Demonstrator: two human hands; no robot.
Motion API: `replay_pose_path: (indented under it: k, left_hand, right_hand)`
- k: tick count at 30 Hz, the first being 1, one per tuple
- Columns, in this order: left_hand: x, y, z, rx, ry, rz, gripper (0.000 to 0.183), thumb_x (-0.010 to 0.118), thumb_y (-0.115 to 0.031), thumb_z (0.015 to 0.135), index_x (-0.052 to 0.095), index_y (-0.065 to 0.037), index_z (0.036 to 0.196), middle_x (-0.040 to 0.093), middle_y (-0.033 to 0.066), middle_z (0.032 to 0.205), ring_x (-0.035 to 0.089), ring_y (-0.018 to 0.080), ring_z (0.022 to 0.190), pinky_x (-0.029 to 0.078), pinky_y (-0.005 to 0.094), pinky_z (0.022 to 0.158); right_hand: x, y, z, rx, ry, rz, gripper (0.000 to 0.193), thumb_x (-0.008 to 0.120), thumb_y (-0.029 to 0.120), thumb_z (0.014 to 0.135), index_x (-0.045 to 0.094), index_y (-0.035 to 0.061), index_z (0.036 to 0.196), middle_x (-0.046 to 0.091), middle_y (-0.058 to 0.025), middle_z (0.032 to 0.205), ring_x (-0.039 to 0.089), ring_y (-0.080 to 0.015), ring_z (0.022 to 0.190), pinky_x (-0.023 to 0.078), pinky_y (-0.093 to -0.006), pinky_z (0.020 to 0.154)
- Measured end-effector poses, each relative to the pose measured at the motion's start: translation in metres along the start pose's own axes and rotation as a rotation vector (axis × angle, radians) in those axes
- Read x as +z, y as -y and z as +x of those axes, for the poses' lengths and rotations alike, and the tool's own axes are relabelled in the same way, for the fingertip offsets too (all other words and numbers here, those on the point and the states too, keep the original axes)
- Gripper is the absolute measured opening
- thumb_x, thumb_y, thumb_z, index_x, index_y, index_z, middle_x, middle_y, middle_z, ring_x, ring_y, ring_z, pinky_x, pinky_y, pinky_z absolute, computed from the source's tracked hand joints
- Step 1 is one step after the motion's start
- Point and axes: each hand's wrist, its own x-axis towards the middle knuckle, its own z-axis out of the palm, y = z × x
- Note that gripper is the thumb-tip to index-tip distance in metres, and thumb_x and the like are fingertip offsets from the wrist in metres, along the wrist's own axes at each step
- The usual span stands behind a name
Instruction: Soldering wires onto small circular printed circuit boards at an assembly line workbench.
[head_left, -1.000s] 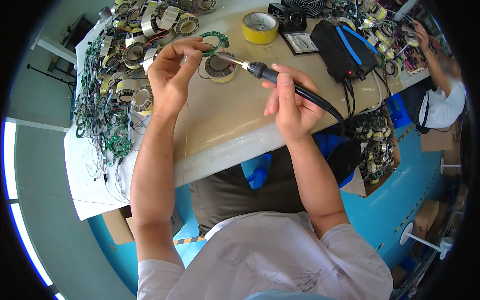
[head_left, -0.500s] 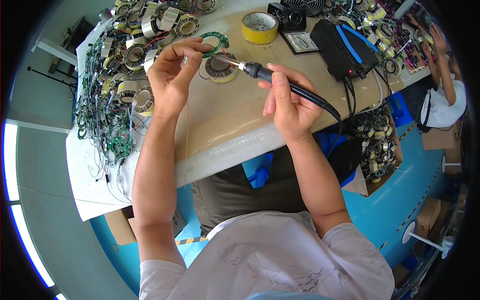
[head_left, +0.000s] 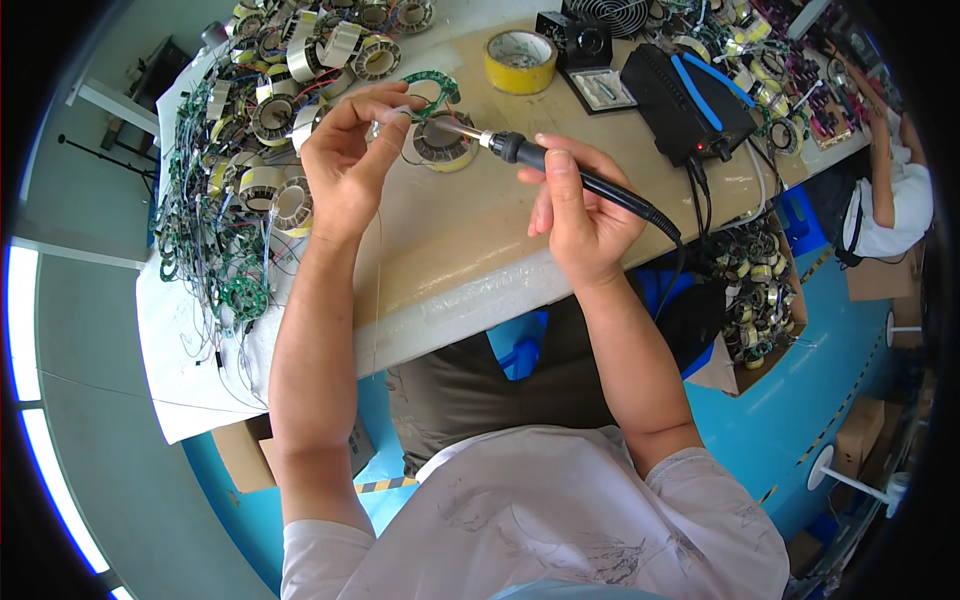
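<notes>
My left hand (head_left: 343,170) is closed in a pinch at the near edge of a green ring-shaped circuit board (head_left: 446,84), which it holds above the table. A thin pale wire (head_left: 379,285) hangs below this hand. In my right hand (head_left: 588,205) is a soldering iron (head_left: 522,150) with a black handle, gripped like a pen. Its metal tip points left, just below the board; whether they touch I cannot tell. Behind the tip lies a wound stator coil (head_left: 444,150) with yellow tape around it.
Many stator coils (head_left: 275,118) and tangled wired boards (head_left: 243,298) crowd the table's left side. Toward the back are a yellow tape roll (head_left: 521,62), a tip-cleaning tray (head_left: 601,88) and a black soldering station (head_left: 665,115) with blue-handled pliers (head_left: 697,92). Another person (head_left: 895,180) works at right.
The green board has tilted slightly and my left fingers have shifted a little around its edge. My right hand and the soldering iron have hardly moved. The other person's arms have lowered.
</notes>
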Motion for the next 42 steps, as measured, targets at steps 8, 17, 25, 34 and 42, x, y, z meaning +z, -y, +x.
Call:
replay_pose_path:
  k: [8, 17, 25, 34, 42]
  left_hand:
    - [-0.001, -0.003, 0.0, -0.001, 0.005, 0.057, 0.007, 0.065, 0.006, 0.087, 0.066, 0.0, 0.091, 0.072, 0.0144, 0.105, 0.057, 0.0266, 0.12, 0.043, 0.0416, 0.104]
    - [0.0, -0.003, 0.0, -0.016, 0.001, 0.057, 0.006, 0.064, 0.006, 0.087, 0.066, 0.001, 0.091, 0.072, 0.0134, 0.105, 0.057, 0.0254, 0.12, 0.042, 0.0405, 0.105]
    - [-0.001, 0.0, 0.001, -0.014, -0.005, 0.009, 0.007, 0.062, 0.006, 0.089, 0.064, 0.001, 0.094, 0.072, 0.0158, 0.105, 0.058, 0.0248, 0.12, 0.043, 0.0398, 0.105]
    - [0.0, -0.002, 0.001, -0.01, -0.009, 0.009, 0.006, 0.062, 0.005, 0.089, 0.063, 0.001, 0.093, 0.072, 0.0156, 0.104, 0.057, 0.0248, 0.12, 0.043, 0.0402, 0.104]
    - [0.0, 0.001, -0.002, -0.021, -0.015, -0.004, 0.003, 0.064, 0.003, 0.088, 0.064, 0.0, 0.091, 0.071, 0.0118, 0.103, 0.057, 0.0235, 0.118, 0.043, 0.0386, 0.102]
  right_hand:
    - [0.0, 0.001, 0.0, -0.003, 0.0, -0.001, 0.016, 0.069, 0.006, 0.093, 0.068, -0.0024, 0.106, 0.072, -0.0117, 0.075, 0.054, -0.0021, 0.046, 0.039, -0.0168, 0.04]
    - [0.0, 0.001, 0.0, 0.001, -0.004, 0.001, 0.015, 0.069, 0.007, 0.093, 0.069, -0.0023, 0.105, 0.073, -0.0121, 0.075, 0.055, -0.0025, 0.046, 0.039, -0.0167, 0.04]
    - [-0.002, 0.004, -0.001, 0.041, -0.002, 0.024, 0.022, 0.058, 0.014, 0.101, 0.065, -0.0041, 0.111, 0.068, -0.0137, 0.072, 0.051, -0.0062, 0.044, 0.045, -0.023, 0.04]
    - [-0.012, 0.006, 0.037, -0.237, 0.054, -0.527, 0.027, 0.073, 0.006, 0.089, 0.068, 0.0013, 0.116, 0.065, -0.0079, 0.081, 0.062, -0.0133, 0.063, 0.045, -0.0286, 0.052]
    - [-0.017, 0.002, 0.061, -0.332, 0.33, -0.943, 0.028, 0.069, 0.008, 0.091, 0.068, 0.0103, 0.119, 0.064, -0.0137, 0.091, 0.064, -0.0317, 0.082, 0.051, -0.0409, 0.073]
